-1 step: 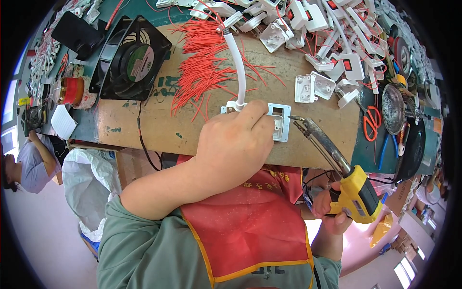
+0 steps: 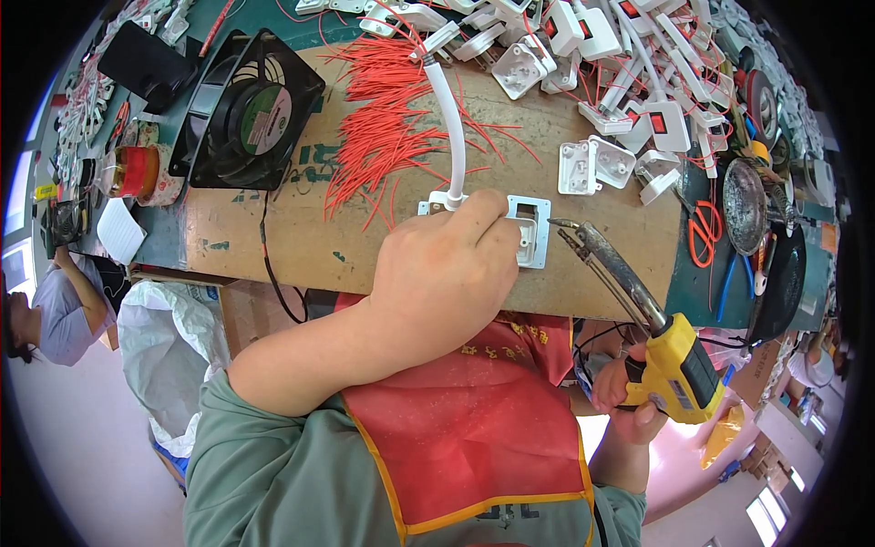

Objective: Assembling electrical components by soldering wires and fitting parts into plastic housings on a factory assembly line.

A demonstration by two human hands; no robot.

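Note:
My left hand is closed over a white plastic housing on the brown work board, covering much of it. A thick white cable rises from the housing's far side and bends back toward the red wires. In my right hand is a yellow and black soldering gun, gripped by its handle. Its dark metal tip points left and stands close to the housing's right edge; whether they touch I cannot tell. Under my left palm, the fingertips and the middle of the housing are hidden.
Many cut red wires lie beyond my left hand. A black fan stands to the left. White housings with red switches pile up at the far right, near orange-handled scissors and a metal bowl. Another person sits at far left.

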